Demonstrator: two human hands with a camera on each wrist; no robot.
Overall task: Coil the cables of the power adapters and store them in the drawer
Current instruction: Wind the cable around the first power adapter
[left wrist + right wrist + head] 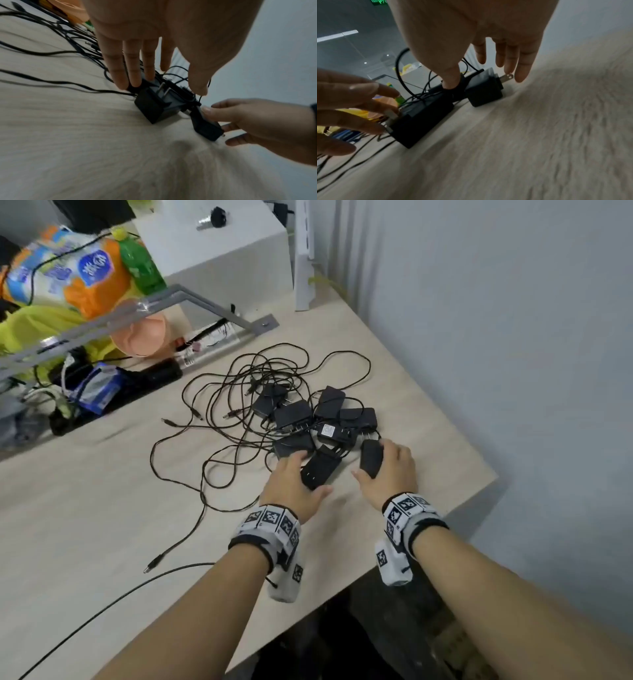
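Several black power adapters point(308, 419) lie heaped on the light wooden table point(102, 508), their thin black cables point(239, 378) tangled behind and left of them. My left hand point(298, 474) reaches over the nearest adapter point(320, 469) point(152, 108) with straight fingers point(132, 67). Those fingertips touch the heap behind it, and the thumb stays clear of its near end. My right hand point(385, 463) pinches a separate adapter point(371, 458) point(204, 125) point(484, 93) between thumb and fingers, prongs toward the fingers. No drawer is in view.
The table's right corner point(493, 477) is close beside my right hand, with a grey wall beyond. A grey metal bracket point(212, 302), a white box point(219, 244), a green bottle point(140, 261) and bagged clutter crowd the far left. A loose barrel plug point(152, 565) trails toward the front.
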